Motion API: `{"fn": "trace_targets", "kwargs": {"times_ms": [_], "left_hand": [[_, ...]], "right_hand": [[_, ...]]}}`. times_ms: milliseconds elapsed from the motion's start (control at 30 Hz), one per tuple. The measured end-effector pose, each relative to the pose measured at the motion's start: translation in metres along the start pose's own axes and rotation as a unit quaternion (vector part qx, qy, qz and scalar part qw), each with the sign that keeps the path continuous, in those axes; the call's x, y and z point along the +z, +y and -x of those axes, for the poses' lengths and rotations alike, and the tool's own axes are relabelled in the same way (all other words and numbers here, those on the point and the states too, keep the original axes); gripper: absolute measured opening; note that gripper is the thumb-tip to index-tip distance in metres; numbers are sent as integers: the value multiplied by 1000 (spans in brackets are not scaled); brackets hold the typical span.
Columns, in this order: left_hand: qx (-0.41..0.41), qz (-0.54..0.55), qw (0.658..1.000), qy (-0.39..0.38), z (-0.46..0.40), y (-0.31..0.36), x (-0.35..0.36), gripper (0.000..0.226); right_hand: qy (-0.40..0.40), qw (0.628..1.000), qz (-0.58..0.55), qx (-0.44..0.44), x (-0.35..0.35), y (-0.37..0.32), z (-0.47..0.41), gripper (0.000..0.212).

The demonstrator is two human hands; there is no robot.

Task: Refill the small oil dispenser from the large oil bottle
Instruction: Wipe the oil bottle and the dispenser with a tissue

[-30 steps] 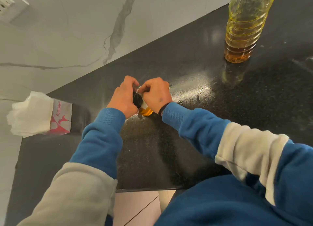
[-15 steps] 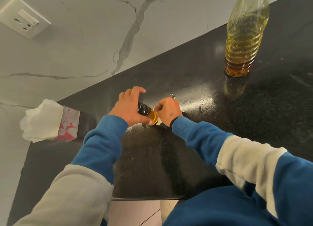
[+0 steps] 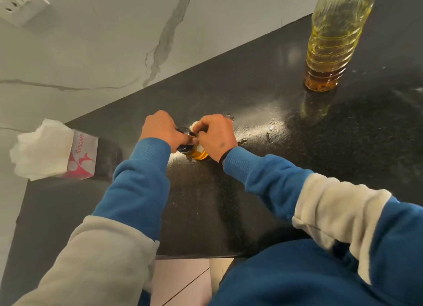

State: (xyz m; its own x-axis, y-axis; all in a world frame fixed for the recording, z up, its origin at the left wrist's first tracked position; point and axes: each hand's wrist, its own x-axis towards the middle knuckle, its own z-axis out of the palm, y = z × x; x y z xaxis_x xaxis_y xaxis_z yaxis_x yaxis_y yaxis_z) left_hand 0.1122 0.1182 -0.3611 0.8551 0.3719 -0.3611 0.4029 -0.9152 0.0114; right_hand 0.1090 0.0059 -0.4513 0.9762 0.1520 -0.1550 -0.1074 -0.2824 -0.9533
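The small oil dispenser, glass with amber oil and a black top, stands on the black counter between my hands. My left hand grips its black top from the left. On the right side, my right hand pinches a piece of white tissue against the dispenser, and the tissue hides much of the glass. The large oil bottle, clear ribbed plastic with yellow oil, stands upright at the far right of the counter, well away from both hands. Its top is out of frame.
A pack of white tissues with red print lies at the counter's left end against the marble wall. A few oily drops shine on the counter just right of my right hand. The counter's front edge runs near my body.
My left hand's fingers, lifted half a second ago, have curled round the dispenser's top. My right hand has risen from the base to the top with the tissue.
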Motion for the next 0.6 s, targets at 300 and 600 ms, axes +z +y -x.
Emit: {"fn": "trace_targets", "kwargs": {"times_ms": [300, 600], "left_hand": [[16, 44, 999, 5, 4, -1, 4, 46], [51, 21, 998, -16, 3, 7, -2, 64]], "right_hand": [[4, 999, 19, 29, 1, 2, 1, 19], [-21, 994, 98, 39, -2, 21, -1, 21]]}}
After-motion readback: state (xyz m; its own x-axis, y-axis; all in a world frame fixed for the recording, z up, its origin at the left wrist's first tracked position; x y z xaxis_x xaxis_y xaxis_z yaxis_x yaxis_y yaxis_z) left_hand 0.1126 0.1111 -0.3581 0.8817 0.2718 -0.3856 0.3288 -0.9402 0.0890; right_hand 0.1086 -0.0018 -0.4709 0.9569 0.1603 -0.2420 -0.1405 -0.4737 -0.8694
